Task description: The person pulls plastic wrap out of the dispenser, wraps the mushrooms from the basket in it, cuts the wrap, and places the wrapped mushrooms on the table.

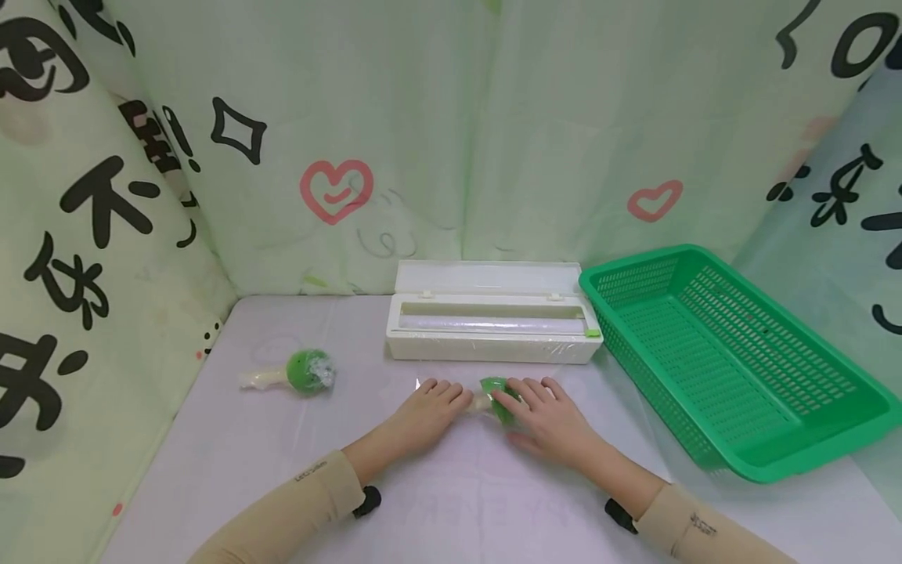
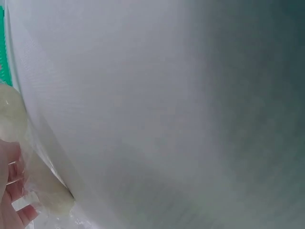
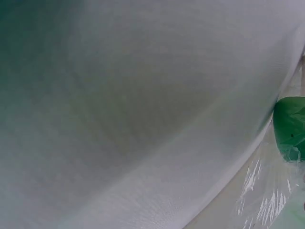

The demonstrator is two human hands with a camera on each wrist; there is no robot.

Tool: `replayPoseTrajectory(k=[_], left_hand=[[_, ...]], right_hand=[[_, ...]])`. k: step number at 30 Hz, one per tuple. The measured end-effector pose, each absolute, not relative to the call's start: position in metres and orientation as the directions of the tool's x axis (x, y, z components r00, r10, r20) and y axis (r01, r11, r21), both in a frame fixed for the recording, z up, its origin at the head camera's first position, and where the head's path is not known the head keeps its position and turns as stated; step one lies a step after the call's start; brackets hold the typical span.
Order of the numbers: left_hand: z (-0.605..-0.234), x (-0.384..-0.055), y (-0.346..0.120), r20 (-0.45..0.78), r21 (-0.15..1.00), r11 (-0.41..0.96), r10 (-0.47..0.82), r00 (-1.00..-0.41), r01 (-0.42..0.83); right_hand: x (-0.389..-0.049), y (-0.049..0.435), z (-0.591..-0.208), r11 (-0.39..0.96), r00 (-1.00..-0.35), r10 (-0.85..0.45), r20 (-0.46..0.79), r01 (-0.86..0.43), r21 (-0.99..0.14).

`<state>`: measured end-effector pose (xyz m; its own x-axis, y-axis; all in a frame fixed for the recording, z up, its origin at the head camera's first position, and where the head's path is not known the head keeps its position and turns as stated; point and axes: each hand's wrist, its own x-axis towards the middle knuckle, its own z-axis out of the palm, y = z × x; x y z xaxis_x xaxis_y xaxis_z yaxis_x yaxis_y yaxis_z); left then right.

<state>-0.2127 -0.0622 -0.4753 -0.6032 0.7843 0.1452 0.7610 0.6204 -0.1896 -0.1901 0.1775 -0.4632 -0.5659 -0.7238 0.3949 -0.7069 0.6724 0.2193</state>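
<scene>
A toy with a rounded green head and a pale handle lies wrapped in clear film in front of me. My left hand is palm down over the handle, its fingers bent against the film-covered side in the left wrist view. Over the green head, my right hand rests with fingers spread and loosely extended, touching the wrapped surface. The right wrist view catches the green head at its right edge, with shiny film below it. Much of the handle is hidden under my left hand in the head view.
Behind the hands stands a white film dispenser box, lid up, a roll inside. A second green-headed toy with a pale handle lies wrapped at left. A green plastic basket sits at right. Printed curtains enclose the white-covered table.
</scene>
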Motion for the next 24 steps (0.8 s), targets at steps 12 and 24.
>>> replayPoseTrajectory(k=[12,24], left_hand=[[-0.469,-0.219,-0.057,0.237,-0.094,0.707,0.7,-0.674,0.701],[-0.474,-0.225,-0.045,0.214,-0.224,0.67,0.742,-0.635,0.707]], right_hand=[[-0.208,0.176,-0.467,0.72,-0.644,-0.688,0.336,-0.666,0.196],[-0.218,0.175,-0.461,0.733,-0.685,-0.674,0.275,-0.665,0.139]])
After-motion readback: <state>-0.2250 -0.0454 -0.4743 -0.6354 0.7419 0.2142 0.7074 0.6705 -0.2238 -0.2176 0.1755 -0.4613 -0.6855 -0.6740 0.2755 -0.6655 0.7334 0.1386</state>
